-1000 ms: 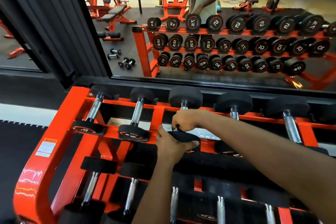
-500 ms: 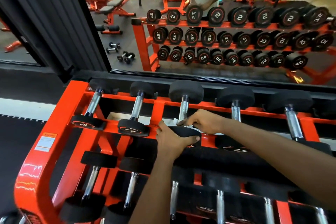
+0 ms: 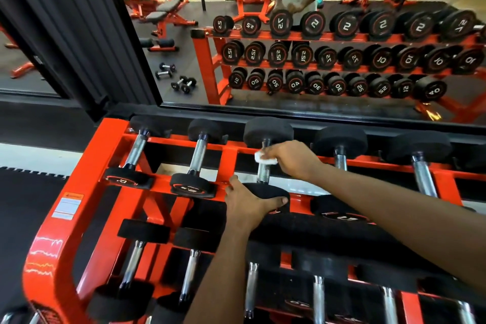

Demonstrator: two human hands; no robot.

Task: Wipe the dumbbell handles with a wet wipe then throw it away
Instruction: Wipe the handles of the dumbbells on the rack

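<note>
The right hand pinches a wet wipe around the dumbbell handle, now beside the far head after sliding up from the near end. Below it, the left hand grips the near head. This handle seems nearly wiped.

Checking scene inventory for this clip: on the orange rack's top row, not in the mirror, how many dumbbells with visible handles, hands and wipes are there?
Black rubber-headed dumbbells with chrome handles: 5
Bare hands, left hand and right hand: 2
White wet wipe: 1
Total: 8
</note>
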